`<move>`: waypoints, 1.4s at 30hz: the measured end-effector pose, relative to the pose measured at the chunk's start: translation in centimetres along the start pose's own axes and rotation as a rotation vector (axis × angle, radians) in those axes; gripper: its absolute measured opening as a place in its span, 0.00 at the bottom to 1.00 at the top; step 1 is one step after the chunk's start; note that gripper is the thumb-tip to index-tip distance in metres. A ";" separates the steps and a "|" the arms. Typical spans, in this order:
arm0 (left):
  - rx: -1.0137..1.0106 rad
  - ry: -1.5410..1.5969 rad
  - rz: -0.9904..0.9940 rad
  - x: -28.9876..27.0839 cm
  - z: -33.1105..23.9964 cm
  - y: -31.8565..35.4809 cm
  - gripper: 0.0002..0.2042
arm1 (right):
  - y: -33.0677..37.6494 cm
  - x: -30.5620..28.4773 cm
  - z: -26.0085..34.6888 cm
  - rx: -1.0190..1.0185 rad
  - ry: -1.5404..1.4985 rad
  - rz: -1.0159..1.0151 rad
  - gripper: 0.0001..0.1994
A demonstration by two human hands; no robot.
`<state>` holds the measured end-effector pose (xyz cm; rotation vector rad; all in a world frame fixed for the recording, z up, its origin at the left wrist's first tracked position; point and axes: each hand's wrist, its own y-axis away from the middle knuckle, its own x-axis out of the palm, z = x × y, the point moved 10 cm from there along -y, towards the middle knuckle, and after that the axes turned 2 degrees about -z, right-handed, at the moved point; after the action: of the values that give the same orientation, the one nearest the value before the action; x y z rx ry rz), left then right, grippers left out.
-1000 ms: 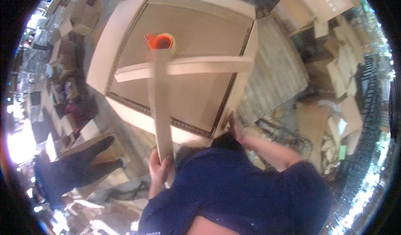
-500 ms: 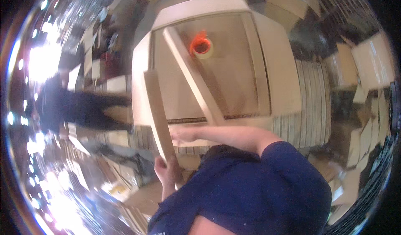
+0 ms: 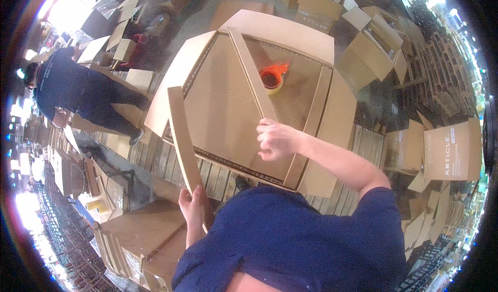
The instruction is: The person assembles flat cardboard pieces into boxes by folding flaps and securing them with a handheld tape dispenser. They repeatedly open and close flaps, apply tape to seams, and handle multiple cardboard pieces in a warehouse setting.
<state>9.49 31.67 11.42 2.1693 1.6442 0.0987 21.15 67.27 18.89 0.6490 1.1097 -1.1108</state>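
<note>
Within left hand (image 3: 192, 205): outer strip (image 3: 184, 142) | under right hand (image 3: 277, 140): inner strip (image 3: 250, 73)

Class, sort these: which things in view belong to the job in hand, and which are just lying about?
Likely in the job:
long strip in the left hand;
second strip, near end at the right hand;
large box;
tape dispenser and third strip inside.

Likely just lying about:
open carton, upper right;
stacked pallets, far right.

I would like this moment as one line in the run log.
left hand: holds long cardboard strip | right hand: at near end of second strip | open carton: orange tape dispenser inside
</note>
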 end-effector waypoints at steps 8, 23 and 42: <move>0.120 -0.294 -0.019 6.3 -0.9 3.8 0.16 | 12.9 -5.7 -13.4 0.675 0.024 -0.826 0.24; 0.423 -1.021 0.517 5.3 -8.3 0.3 0.30 | 21.9 0.6 -21.2 1.210 0.112 -0.160 0.33; 1.046 -1.165 1.099 18.8 -9.8 -13.4 0.39 | 24.5 3.3 -23.3 1.615 0.005 0.107 0.47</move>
<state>0.01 54.89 11.93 2.5504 -0.3436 -1.6264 35.52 94.76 5.03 1.8839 -0.0766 -1.7799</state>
